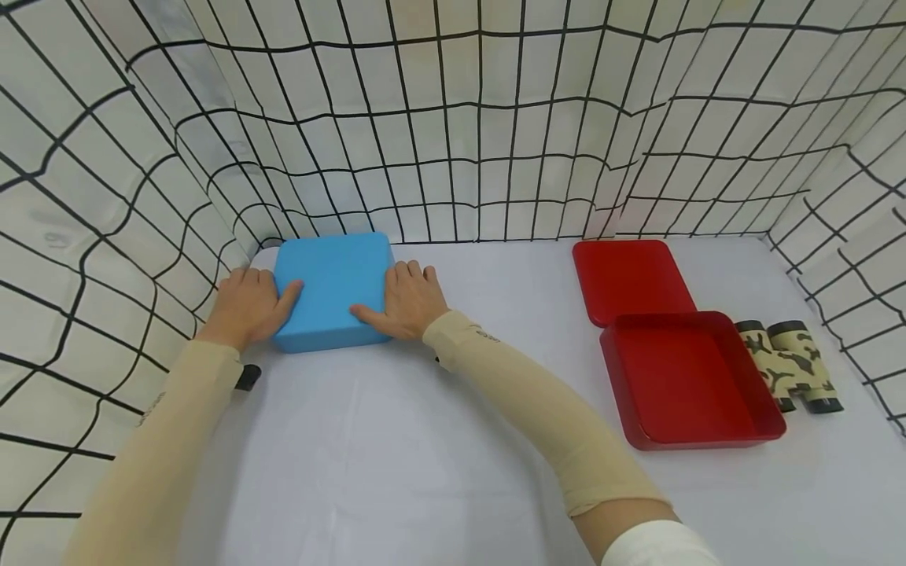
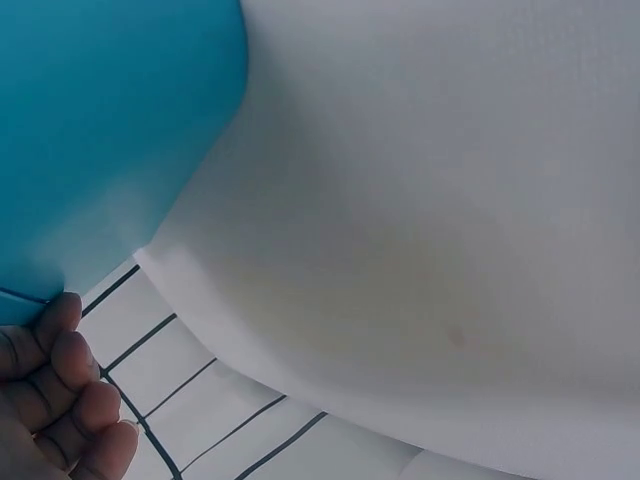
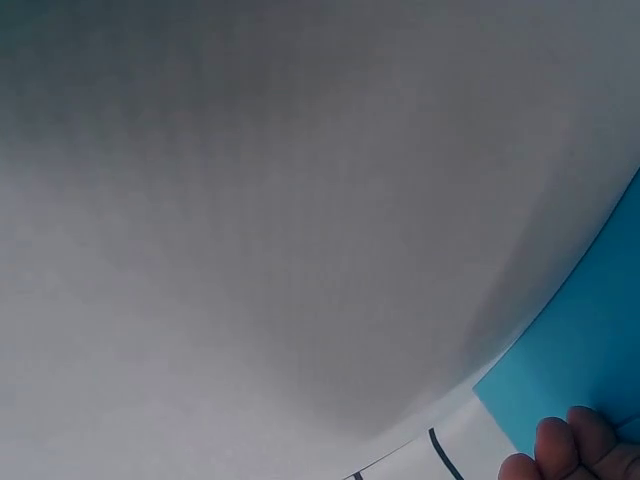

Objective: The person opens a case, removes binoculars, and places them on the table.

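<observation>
A light blue box (image 1: 333,287) with rounded corners lies at the back left of the white table. My left hand (image 1: 249,306) grips its left side, the thumb over the top edge. On the opposite side my right hand (image 1: 406,303) holds it, thumb also lying on the top face. The left wrist view has the fingertips (image 2: 72,350) of the left hand against the blue wall, by a thin seam line. In the right wrist view, the right fingertips (image 3: 555,440) sit at a lower corner of the box. Most of each palm is hidden.
An open red box (image 1: 697,385) stands on the right, with its flat red lid (image 1: 631,279) behind it. Camouflage binoculars (image 1: 791,365) lie beside the red box. Black wire mesh (image 1: 479,134) walls the table at the back and both sides, close to the left arm.
</observation>
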Motion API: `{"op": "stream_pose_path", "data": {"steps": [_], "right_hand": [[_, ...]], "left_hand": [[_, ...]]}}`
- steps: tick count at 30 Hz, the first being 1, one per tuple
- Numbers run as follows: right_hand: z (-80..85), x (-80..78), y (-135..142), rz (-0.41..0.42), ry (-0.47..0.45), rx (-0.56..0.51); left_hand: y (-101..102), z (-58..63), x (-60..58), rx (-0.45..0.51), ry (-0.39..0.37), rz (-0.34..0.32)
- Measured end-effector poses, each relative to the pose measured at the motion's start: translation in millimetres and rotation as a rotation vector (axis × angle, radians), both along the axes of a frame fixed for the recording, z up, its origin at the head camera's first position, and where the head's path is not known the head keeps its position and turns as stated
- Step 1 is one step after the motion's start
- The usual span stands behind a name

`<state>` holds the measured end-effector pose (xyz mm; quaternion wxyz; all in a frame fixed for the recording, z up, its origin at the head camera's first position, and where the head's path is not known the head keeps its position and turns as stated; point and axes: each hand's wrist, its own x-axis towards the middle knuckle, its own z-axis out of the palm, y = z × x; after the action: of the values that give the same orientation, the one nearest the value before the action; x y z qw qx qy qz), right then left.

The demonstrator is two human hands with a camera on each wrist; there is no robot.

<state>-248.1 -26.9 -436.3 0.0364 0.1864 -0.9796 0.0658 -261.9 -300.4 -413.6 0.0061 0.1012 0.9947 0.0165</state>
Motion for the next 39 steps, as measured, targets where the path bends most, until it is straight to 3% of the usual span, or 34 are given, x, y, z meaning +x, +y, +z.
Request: {"op": "stream_pose_path", "data": {"steps": [17, 29, 39], "right_hand": [[1.5, 7.9, 5, 0.014, -0.001, -0.007], [-2.1, 15.4, 12, 0.006, 0.017, -0.011], [1.4, 20.0, 16, 0.009, 0.011, -0.010]], "left_hand": [[5, -1.9, 10.7, 0.028, 0.013, 0.008], [8, -3.6, 14.9, 0.007, 0.011, -0.042], [4, -1.3, 19.2, 0.062, -0.021, -0.093]]}}
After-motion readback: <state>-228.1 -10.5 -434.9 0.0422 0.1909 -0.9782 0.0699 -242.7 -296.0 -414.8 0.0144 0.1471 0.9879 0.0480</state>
